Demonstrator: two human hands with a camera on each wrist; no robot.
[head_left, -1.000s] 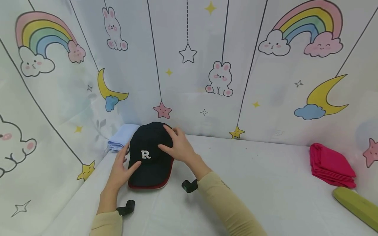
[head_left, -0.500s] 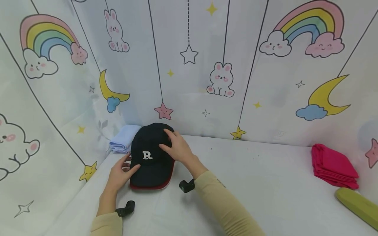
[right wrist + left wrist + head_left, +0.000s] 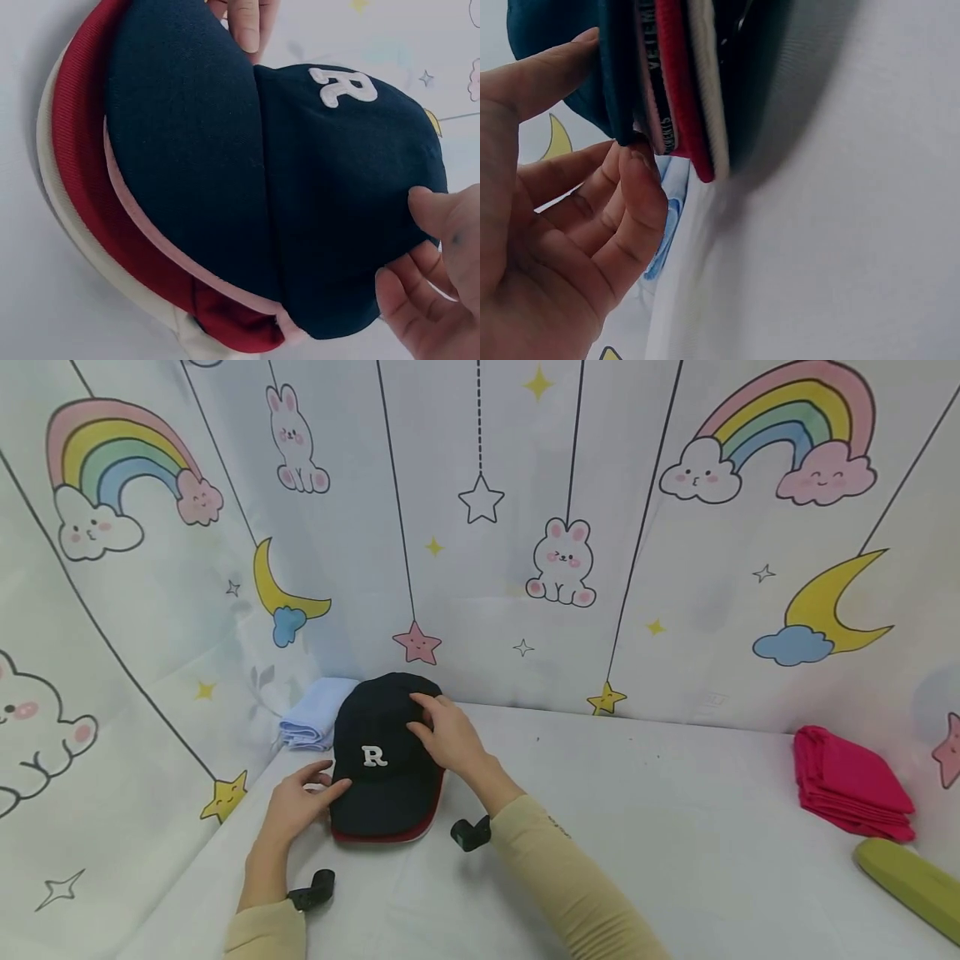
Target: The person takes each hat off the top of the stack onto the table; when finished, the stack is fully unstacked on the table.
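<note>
A navy baseball cap [image 3: 382, 802] with a white letter R tops a stack of caps on the white table, brim towards me. Below its brim in the right wrist view come a pink edge [image 3: 187, 255], a red cap [image 3: 82, 150] and an off-white cap [image 3: 64, 217]. My left hand [image 3: 296, 806] pinches the navy cap's left edge near the brim, thumb on top and index fingertip at the underside. On the crown's right side, my right hand [image 3: 453, 735] holds the navy cap, thumb on the front and fingers curled at its lower edge.
A folded light-blue cloth [image 3: 311, 714] lies behind the caps at the left. Far right are a folded crimson cloth [image 3: 847, 785] and a long green object [image 3: 915, 889]. A patterned curtain [image 3: 480, 577] rises behind the table [image 3: 660, 835].
My left hand has slid down towards the brim, its fingers more curled. My right hand has moved slightly lower on the crown. The caps stay nearly in place.
</note>
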